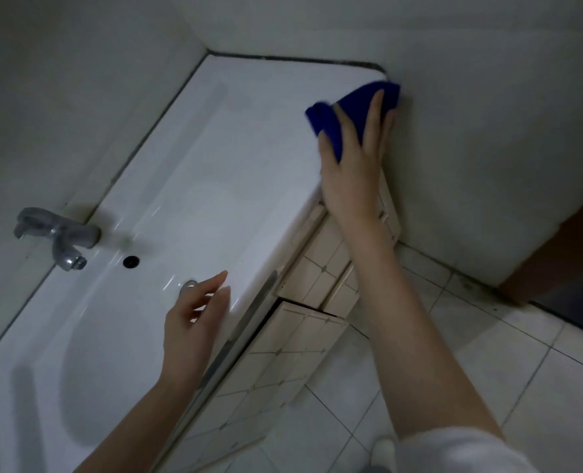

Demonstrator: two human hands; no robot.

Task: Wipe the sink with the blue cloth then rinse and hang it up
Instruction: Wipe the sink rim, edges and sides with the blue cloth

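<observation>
Up at the far corner of the white sink [187,186], where its flat ledge met the wall, a person's right hand [354,165] pressed the blue cloth [348,107] flat against the glazed surface, fingers [373,121] spread apart over the bunched fabric. The left hand [191,322] hovered over the basin's front rim, fingers loosely apart and holding nothing, near the drain [188,285]. The cloth looked soft, light and limp, likely a plush microfibre that would crumple and drape rather than hold shape, so gathering a fold in the palm seemed the surest way to take it; wet, it would weigh more and drip. A grey tap [58,237] stood at the wall side. No brand, label or writing could be read anywhere.
</observation>
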